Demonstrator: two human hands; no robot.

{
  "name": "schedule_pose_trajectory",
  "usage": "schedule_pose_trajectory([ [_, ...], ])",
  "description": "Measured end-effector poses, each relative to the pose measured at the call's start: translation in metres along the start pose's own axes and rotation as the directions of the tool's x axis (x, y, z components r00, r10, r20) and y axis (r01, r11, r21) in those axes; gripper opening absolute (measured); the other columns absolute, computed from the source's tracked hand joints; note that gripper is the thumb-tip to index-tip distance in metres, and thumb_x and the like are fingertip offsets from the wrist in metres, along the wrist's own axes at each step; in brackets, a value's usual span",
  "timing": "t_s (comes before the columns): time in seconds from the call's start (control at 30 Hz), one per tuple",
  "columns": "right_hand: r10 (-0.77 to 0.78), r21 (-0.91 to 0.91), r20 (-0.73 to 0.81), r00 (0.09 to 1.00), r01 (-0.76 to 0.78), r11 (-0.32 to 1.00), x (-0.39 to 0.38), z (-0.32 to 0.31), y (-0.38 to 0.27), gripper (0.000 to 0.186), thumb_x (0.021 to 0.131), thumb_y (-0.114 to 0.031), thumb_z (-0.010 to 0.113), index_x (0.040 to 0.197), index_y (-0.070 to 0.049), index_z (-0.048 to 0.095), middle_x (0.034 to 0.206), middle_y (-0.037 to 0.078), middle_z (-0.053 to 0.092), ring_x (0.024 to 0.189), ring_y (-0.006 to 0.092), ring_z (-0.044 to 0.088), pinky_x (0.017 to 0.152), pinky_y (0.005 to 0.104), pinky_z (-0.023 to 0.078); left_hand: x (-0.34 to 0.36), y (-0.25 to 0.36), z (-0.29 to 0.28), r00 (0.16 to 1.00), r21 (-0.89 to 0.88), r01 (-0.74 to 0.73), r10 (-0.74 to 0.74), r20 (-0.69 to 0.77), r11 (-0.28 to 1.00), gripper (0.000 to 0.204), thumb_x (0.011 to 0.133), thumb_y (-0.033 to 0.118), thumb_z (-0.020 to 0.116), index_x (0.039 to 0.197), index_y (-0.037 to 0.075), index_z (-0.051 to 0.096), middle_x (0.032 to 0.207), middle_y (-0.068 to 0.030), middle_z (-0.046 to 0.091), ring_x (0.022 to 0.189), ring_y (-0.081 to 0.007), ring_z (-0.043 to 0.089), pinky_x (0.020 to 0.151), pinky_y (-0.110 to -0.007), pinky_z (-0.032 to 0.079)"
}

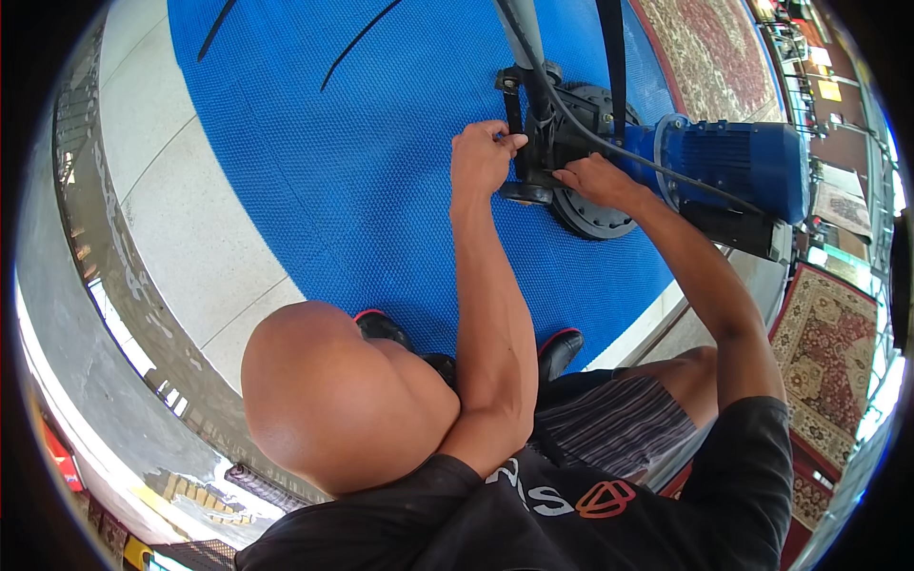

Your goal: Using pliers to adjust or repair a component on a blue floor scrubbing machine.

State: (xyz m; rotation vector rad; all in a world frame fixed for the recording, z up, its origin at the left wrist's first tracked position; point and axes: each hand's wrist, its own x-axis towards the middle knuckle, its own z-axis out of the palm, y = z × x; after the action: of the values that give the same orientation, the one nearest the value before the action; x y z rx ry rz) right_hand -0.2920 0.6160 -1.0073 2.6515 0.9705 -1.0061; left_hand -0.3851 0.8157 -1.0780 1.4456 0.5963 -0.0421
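A floor machine lies tipped over in front of me, with a blue ribbed motor (pixel 738 162), a round black disc head (pixel 602 221) and a black bracket (pixel 536 143) at the base of its pole. My left hand (pixel 481 160) is at the bracket's left side, thumb and fingertips pinched together beside a black bar (pixel 514 107). Whatever lies between those fingertips is too small to make out. Between bracket and motor, my right hand (pixel 595 179) has its fingers curled, the tips against the black housing. What they grip is hidden. Just below the left fingertips sits a small black wheel (pixel 526 193).
Blue textured matting (pixel 381 209) lies under the machine, with pale tiles (pixel 190 209) along its left. A black cable (pixel 657 164) runs across the machine from the grey pole (pixel 522 38). Patterned rugs (pixel 828 352) are at the right, and my shoes (pixel 560 354) stand on the matting.
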Motion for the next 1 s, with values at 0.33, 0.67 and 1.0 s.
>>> schedule_pose_trajectory([
  [0.33,-0.019,0.048,-0.044,0.999,0.022,0.999,0.004,0.016,0.027,0.044,0.109,-0.037,0.055,0.1,0.0,0.077,0.09,0.026,0.073,0.09,0.0464,0.07,0.085,0.0545,0.053,-0.001,0.001,0.004,1.0,-0.022,-0.007,0.006,-0.007,1.0,0.023,0.09,0.019,0.082,0.099,-0.002,0.079,0.076,-0.0123,0.073,0.066,-0.0215,0.066,0.065,-0.042,0.051],
  [0.67,0.108,-0.111,0.161,0.981,-0.09,0.99,0.003,-0.017,0.012,0.059,0.109,-0.047,0.054,0.083,0.003,0.074,0.071,0.018,0.071,0.076,0.0331,0.074,0.079,0.0475,0.057,0.003,0.0,0.011,1.0,-0.062,0.021,-0.02,0.017,0.998,0.022,0.092,0.022,0.082,0.094,-0.001,0.079,0.071,-0.0098,0.069,0.064,-0.0209,0.062,0.063,-0.044,0.048],
  [1.0,0.399,-0.265,0.246,0.883,-0.335,0.904,0.019,-0.04,-0.057,0.061,0.106,-0.05,0.055,0.086,0.004,0.076,0.073,0.018,0.072,0.069,0.0309,0.075,0.069,0.0436,0.063,0.008,-0.013,0.012,0.997,0.011,-0.038,0.039,-0.067,0.999,0.023,0.09,0.02,0.083,0.09,-0.002,0.076,0.075,-0.0088,0.073,0.067,-0.0152,0.065,0.064,-0.037,0.051],
])
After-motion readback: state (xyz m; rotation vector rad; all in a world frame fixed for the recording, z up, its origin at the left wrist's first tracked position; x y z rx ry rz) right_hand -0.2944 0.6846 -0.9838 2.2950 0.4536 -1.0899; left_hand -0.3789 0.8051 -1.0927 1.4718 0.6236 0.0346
